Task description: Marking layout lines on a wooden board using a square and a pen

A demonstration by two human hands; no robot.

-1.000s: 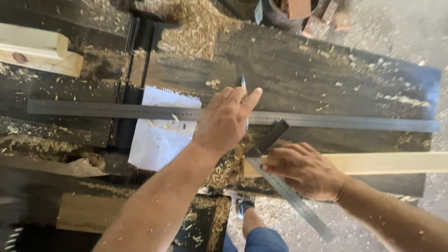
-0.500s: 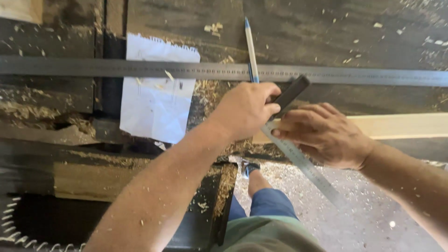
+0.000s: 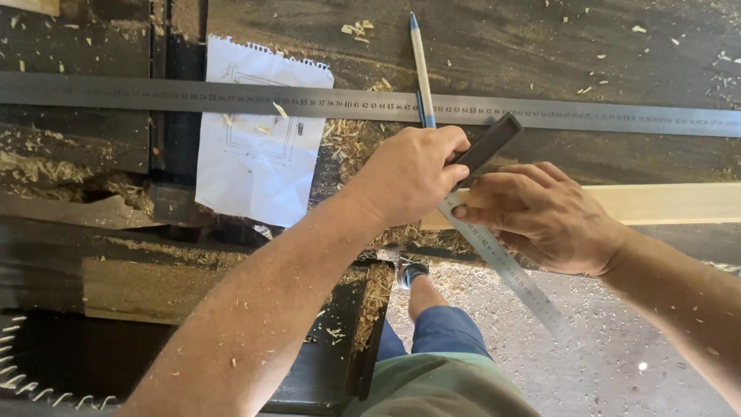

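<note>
My left hand (image 3: pixel 409 174) is closed around a blue-and-white pen (image 3: pixel 421 62) whose free end points away from me, over the long steel ruler (image 3: pixel 193 96). My right hand (image 3: pixel 540 216) presses a try square onto a pale wooden strip (image 3: pixel 671 202). The square's dark handle (image 3: pixel 490 143) sticks up between my hands and its steel blade (image 3: pixel 513 274) runs down to the right past the strip's edge. The strip's left end is hidden under my hands.
A white paper sheet (image 3: pixel 258 147) with a line drawing lies under the ruler on the dark, sawdust-strewn bench (image 3: pixel 540 46). A circular saw blade's teeth (image 3: pixel 31 390) show at the lower left. My leg and shoe (image 3: pixel 413 274) stand on the floor below.
My left hand has pulled back from the ruler to the square, with the pen now gripped in it. The view has shifted closer and lower; my right hand stays on the square.
</note>
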